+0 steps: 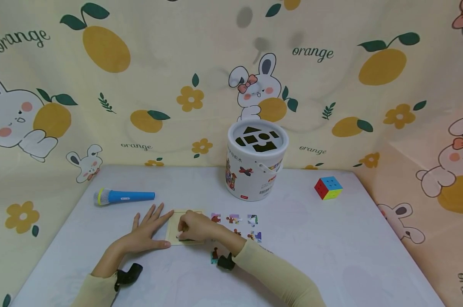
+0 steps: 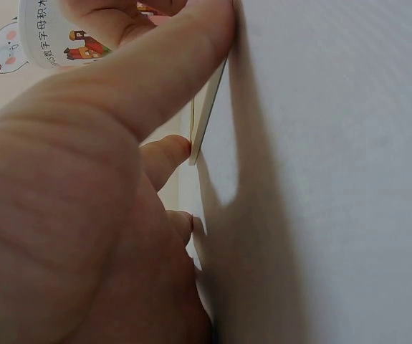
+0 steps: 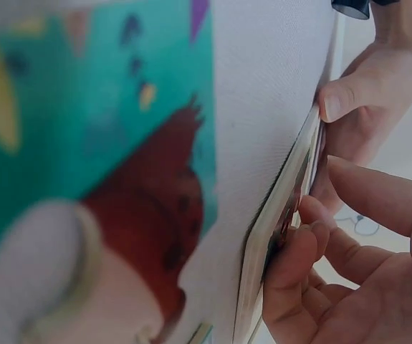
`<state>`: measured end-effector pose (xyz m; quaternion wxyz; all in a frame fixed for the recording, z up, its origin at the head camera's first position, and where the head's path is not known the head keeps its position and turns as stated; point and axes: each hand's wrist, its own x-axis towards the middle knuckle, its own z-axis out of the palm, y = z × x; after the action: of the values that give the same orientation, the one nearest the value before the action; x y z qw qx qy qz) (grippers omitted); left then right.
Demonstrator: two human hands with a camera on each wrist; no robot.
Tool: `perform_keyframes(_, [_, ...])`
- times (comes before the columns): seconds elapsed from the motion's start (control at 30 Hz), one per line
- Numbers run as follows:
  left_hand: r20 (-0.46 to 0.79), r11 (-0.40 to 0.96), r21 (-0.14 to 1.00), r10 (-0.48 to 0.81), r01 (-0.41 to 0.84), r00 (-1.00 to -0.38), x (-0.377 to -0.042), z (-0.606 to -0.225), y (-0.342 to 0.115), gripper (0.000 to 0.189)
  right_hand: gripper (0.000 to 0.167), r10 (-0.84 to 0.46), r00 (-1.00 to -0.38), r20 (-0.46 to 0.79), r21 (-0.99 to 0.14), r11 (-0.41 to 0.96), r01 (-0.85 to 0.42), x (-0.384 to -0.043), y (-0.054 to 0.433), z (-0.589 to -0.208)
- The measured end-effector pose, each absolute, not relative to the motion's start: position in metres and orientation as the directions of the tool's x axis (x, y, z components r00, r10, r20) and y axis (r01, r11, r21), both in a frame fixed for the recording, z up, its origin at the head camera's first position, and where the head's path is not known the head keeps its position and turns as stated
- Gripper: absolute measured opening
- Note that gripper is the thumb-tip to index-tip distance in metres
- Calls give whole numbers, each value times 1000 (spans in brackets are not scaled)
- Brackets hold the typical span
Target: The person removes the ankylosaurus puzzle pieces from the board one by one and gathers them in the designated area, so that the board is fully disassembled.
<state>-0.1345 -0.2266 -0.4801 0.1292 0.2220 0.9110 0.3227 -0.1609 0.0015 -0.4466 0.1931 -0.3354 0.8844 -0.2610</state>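
Observation:
A flat, cream puzzle board (image 1: pixel 172 224) lies on the table between the hands. My left hand (image 1: pixel 145 234) is spread flat at its left side, the thumb (image 2: pixel 170 64) and index finger touching the board's edge. Over the board, my right hand (image 1: pixel 197 226) has curled fingers (image 3: pixel 291 269) at a dark, partly hidden puzzle piece (image 1: pixel 186 240); the thumb stands apart from them in the right wrist view. Loose picture pieces (image 1: pixel 252 220) lie in rows right of the board, several partly covered by the right arm. A teal and red-brown piece (image 3: pixel 148 186) looms close in that view.
A blue toy microphone (image 1: pixel 129 196) lies behind the left hand. At the table's back stands a white bucket (image 1: pixel 250 175) with shaped holes in its lid. A colourful cube (image 1: pixel 328 188) sits to the right. Behind hangs a printed cloth (image 1: pixel 208 51).

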Motion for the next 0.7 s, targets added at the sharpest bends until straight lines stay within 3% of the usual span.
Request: perform_keyframes(0.7, [-90,690,648,491,323,-867,-134,-481,-228,97,7,-687,-708,-165,-638,622,-455,-162,2,-450])
